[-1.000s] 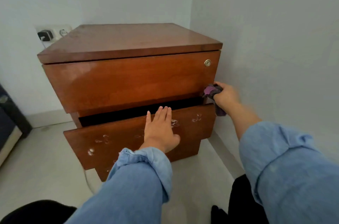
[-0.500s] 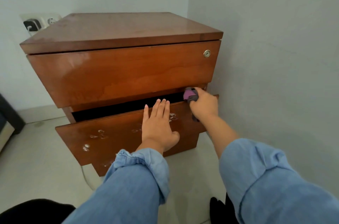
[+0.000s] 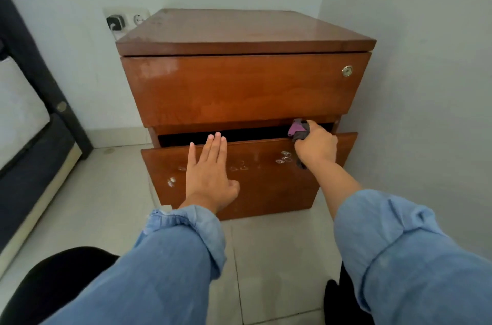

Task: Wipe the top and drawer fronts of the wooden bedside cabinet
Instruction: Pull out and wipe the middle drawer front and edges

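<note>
Wooden bedside cabinet (image 3: 247, 32) set in the room's corner, back to one wall, right side near the other. Lower drawer front (image 3: 266, 186) pulled out and tipped forward, dark gap open above its top edge; upper drawer front (image 3: 239, 87) closed, small round lock (image 3: 347, 70) near its top right corner. Purple-and-grey cloth (image 3: 299, 130) bunched at the top edge of the lower front, toward the right corner, clenched in the right hand (image 3: 315, 147) with fingers curled round it. Left hand (image 3: 210, 175) laid flat on the same front, left of middle, fingers straight and together, tips reaching the top edge, grasping nothing. Pale ring-shaped marks (image 3: 284, 157) scattered across the front, some just beside the right hand, more toward the left edge.

Step in hand, by the look of it: wiping along the top edge of the lower front. Best done by keeping the flat palm braced so the loose front does not swing, then drawing the cloth leftward along the edge in one long pass, spread wider rather than balled. Likely worth pressing harder over the ring marks, which look dried on. Care needed not to let the cloth drop into the gap. Top looks faintly smudged near its back left corner, so likely due a pass too.

Beyond the cabinet: wall socket (image 3: 127, 20) with a dark plug behind the back left corner, dark bed frame (image 3: 40, 85) at far left, pale floor tiles (image 3: 266, 258) below
</note>
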Action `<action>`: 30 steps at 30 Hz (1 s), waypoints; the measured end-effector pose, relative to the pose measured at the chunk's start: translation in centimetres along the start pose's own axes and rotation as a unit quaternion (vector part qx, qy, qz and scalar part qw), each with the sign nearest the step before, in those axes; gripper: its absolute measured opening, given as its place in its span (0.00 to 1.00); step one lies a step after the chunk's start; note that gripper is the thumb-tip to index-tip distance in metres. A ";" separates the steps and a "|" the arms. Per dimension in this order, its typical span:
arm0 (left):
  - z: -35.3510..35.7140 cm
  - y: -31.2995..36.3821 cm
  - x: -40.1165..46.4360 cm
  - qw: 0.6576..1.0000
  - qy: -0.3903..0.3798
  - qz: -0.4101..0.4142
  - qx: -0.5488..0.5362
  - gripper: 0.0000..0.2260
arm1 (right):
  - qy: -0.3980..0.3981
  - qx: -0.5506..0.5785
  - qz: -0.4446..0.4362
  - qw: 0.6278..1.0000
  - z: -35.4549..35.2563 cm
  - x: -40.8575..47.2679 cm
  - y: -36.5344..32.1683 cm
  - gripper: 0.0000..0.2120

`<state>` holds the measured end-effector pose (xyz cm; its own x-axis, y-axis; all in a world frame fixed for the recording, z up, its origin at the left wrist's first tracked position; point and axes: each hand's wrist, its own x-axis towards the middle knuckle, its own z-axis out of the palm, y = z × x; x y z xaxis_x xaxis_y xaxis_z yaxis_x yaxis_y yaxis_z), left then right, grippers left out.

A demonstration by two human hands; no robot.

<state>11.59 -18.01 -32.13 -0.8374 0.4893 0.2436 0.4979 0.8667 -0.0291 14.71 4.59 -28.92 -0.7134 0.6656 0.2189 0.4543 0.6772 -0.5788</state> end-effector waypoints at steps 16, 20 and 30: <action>0.7 -4.5 -2.1 0.968 0.119 -0.198 -0.094 0.41 | -0.066 0.022 -0.071 0.995 3.8 -6.4 -7.8 0.27; 1.6 -6.8 -2.2 0.838 0.107 -0.382 -0.375 0.35 | -0.032 0.012 -0.057 0.998 4.7 -7.1 -8.2 0.29; 2.3 -8.9 -3.6 0.782 0.082 -0.332 -0.522 0.23 | -0.087 0.002 -0.155 0.984 6.9 -10.0 -13.3 0.28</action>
<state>9.69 -27.25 -34.95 -0.9918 -0.1273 -0.0075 -0.0498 0.3319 0.9420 12.08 -13.20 -28.87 -0.8981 0.3630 0.2484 0.1984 0.8383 -0.5078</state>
